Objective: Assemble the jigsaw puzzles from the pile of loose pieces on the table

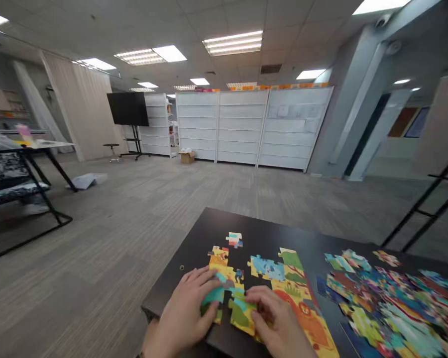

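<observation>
My left hand (188, 311) lies with its fingers stretched out over the left part of a partly joined jigsaw puzzle. Under its fingertips are teal and green puzzle pieces (212, 297). My right hand (274, 318) has its fingers curled, thumb and fingertips at the edge of a green and yellow puzzle piece (242, 314); part of that piece is hidden. A narrow dark gap parts the pieces below my two hands. Right of them runs a joined strip with an orange lion (309, 323). A blue section (268, 267) adjoins the strip higher up.
A black table (194, 248) carries everything. One loose puzzle piece (234, 239) lies near its far side. Many mixed pieces (399, 308) are heaped at the right. Beyond are grey carpet, white shelving (242, 127), a screen on a stand (128, 109) and another table (41, 144) at left.
</observation>
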`<state>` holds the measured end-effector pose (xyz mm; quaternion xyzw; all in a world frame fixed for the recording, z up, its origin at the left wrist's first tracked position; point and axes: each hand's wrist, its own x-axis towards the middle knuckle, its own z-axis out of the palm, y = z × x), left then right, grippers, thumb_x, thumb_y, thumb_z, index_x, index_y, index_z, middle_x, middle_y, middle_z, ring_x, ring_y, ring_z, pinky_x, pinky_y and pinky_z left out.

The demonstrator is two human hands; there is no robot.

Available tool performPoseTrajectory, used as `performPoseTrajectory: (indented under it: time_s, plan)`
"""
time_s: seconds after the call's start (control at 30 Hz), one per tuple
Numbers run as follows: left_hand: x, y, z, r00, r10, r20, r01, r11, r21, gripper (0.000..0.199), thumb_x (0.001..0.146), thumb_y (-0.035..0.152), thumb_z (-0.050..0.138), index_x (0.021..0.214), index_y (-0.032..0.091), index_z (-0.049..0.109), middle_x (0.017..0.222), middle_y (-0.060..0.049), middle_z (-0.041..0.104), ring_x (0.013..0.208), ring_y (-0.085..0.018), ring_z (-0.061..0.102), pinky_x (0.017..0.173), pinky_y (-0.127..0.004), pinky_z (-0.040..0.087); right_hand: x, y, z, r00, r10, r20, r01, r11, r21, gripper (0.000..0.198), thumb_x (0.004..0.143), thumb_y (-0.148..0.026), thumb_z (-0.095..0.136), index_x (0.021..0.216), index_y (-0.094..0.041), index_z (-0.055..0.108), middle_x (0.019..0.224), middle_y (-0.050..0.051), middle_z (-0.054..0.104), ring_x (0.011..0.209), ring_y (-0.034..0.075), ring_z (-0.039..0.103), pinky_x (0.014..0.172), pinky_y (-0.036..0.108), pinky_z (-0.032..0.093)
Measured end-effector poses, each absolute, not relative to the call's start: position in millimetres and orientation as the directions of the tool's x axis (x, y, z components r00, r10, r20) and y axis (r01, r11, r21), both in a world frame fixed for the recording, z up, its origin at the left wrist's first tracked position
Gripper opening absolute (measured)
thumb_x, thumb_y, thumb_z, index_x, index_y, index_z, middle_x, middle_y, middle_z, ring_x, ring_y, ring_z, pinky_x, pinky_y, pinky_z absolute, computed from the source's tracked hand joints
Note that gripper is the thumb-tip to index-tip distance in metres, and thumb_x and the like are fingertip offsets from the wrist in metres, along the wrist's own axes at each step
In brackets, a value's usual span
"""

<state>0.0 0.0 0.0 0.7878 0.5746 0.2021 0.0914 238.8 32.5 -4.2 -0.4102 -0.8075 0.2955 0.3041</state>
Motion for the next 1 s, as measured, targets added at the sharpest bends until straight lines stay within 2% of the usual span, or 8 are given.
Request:
performPoseTrajectory:
  time_s: [0.13, 0.27, 0.4, 0.53, 0.7, 0.83, 0.93, 1.0]
  plan:
    - [-5.0, 0.9, -5.0, 0.264, 0.937, 0.228, 0.852, -0.337, 0.4, 0.045, 0.089, 0.025, 0.058, 0.133, 0.038, 0.056, 0.146, 0.006, 0.055, 0.138, -0.024, 0.046, 0.118, -0.051, 0.037, 223.2, 30.0, -18.2, -0.476, 0.82, 0.317, 0.529, 0.555, -0.642, 0.025, 0.089, -0.013, 0.046, 0.101, -0.021, 0.067, 0.113, 0.008, 0.069, 0.086, 0.017, 0.07, 0.074, 0.027, 0.057]
    - [-6.9, 0.9, -2.1, 0.267, 0.933, 0.241, 0.836, -0.349, 0.423, 0.047, 0.087, 0.024, 0.06, 0.132, 0.037, 0.057, 0.145, 0.005, 0.055, 0.137, -0.024, 0.046, 0.118, -0.048, 0.037, 221.9, 30.8, -23.7, -0.497, 0.752, 0.433, 0.576, 0.66, -0.483, 0.027, 0.086, -0.012, 0.053, 0.106, -0.023, 0.068, 0.116, 0.009, 0.07, 0.107, 0.022, 0.068, 0.09, 0.034, 0.056]
    - [-7.3, -0.2, 3.8, 0.27, 0.936, 0.223, 0.829, -0.344, 0.44, 0.049, 0.085, 0.022, 0.06, 0.131, 0.037, 0.057, 0.143, 0.005, 0.056, 0.136, -0.024, 0.046, 0.117, -0.047, 0.037, 226.9, 32.4, -28.4, -0.607, 0.639, 0.473, 0.573, 0.764, -0.297, 0.037, 0.075, -0.015, 0.066, 0.111, -0.026, 0.068, 0.118, 0.007, 0.07, 0.106, 0.027, 0.066, 0.086, 0.039, 0.056]
    - [-7.4, -0.3, 5.3, 0.267, 0.938, 0.22, 0.829, -0.34, 0.444, 0.048, 0.085, 0.023, 0.06, 0.131, 0.036, 0.057, 0.143, 0.004, 0.056, 0.136, -0.024, 0.046, 0.117, -0.046, 0.037, 230.5, 34.8, -30.2, -0.67, 0.59, 0.45, 0.573, 0.797, -0.192, 0.045, 0.072, -0.021, 0.072, 0.117, -0.029, 0.067, 0.12, 0.007, 0.07, 0.104, 0.028, 0.066, 0.081, 0.039, 0.056]
    - [-7.7, 0.5, 6.9, 0.273, 0.939, 0.209, 0.844, -0.338, 0.417, 0.052, 0.085, 0.024, 0.062, 0.134, 0.039, 0.055, 0.144, 0.005, 0.055, 0.136, -0.026, 0.047, 0.116, -0.05, 0.038, 232.5, 37.3, -34.4, -0.675, 0.572, 0.467, 0.591, 0.797, -0.121, 0.042, 0.076, -0.02, 0.072, 0.116, -0.032, 0.068, 0.116, 0.003, 0.073, 0.099, 0.024, 0.067, 0.077, 0.033, 0.053]
    - [-7.7, -0.2, 12.7, 0.317, 0.934, 0.167, 0.863, -0.357, 0.359, 0.056, 0.086, 0.03, 0.067, 0.137, 0.047, 0.052, 0.147, 0.005, 0.052, 0.136, -0.031, 0.046, 0.113, -0.059, 0.039, 223.9, 37.7, -48.5, -0.644, 0.479, 0.597, 0.577, 0.816, -0.034, 0.033, 0.077, -0.027, 0.077, 0.109, -0.03, 0.069, 0.109, 0.0, 0.077, 0.094, 0.024, 0.068, 0.074, 0.033, 0.052]
    - [-7.5, -0.4, 16.8, 0.389, 0.912, 0.133, 0.859, -0.411, 0.306, 0.041, 0.091, 0.033, 0.065, 0.127, 0.051, 0.059, 0.148, 0.006, 0.051, 0.137, -0.032, 0.045, 0.112, -0.061, 0.04, 221.7, 37.6, -47.9, -0.63, 0.419, 0.654, 0.571, 0.821, 0.025, 0.025, 0.079, -0.034, 0.077, 0.102, -0.027, 0.071, 0.103, -0.001, 0.079, 0.089, 0.024, 0.07, 0.07, 0.032, 0.054]
    - [-7.8, -0.1, 18.0, 0.43, 0.892, 0.138, 0.849, -0.452, 0.274, 0.033, 0.094, 0.032, 0.061, 0.121, 0.051, 0.063, 0.147, 0.007, 0.052, 0.136, -0.03, 0.047, 0.111, -0.06, 0.04, 232.3, 37.5, -36.0, -0.651, 0.453, 0.609, 0.578, 0.816, 0.011, 0.027, 0.084, -0.029, 0.07, 0.111, -0.027, 0.07, 0.11, 0.0, 0.078, 0.095, 0.024, 0.071, 0.074, 0.033, 0.057]
